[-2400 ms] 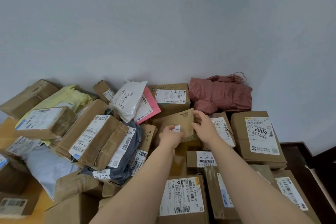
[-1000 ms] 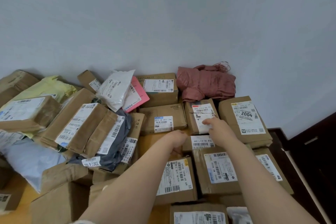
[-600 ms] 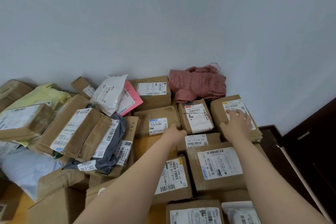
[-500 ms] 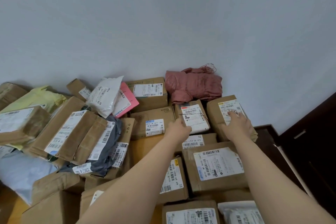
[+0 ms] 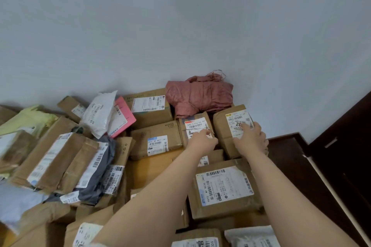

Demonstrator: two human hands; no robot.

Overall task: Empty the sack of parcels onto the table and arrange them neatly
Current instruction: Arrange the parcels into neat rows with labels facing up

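The table's right side is covered with brown taped parcels bearing white labels. My left hand [image 5: 202, 142] rests with its fingers on the small labelled parcel [image 5: 193, 121] in the back row. My right hand [image 5: 251, 140] lies flat on the bigger brown parcel [image 5: 221, 124] just right of it, fingers over its label. Behind both, the emptied red sack [image 5: 200, 96] sits crumpled against the wall. A flat box with a blue-edged label [image 5: 155, 140] lies left of my left hand. A large labelled box [image 5: 224, 186] lies between my forearms.
A loose heap fills the left: a pink envelope [image 5: 123, 119], a white poly bag [image 5: 98, 114], a grey bag [image 5: 102, 163], a yellow bag [image 5: 30, 118] and several brown boxes. Bare wooden table [image 5: 152, 166] shows mid-frame. Dark wooden furniture [image 5: 341, 146] stands right of the table edge.
Both hands have left the flat box, now lying label up in the back row. The right hand went to the far-right parcel, and the left hand came up onto the small parcel.
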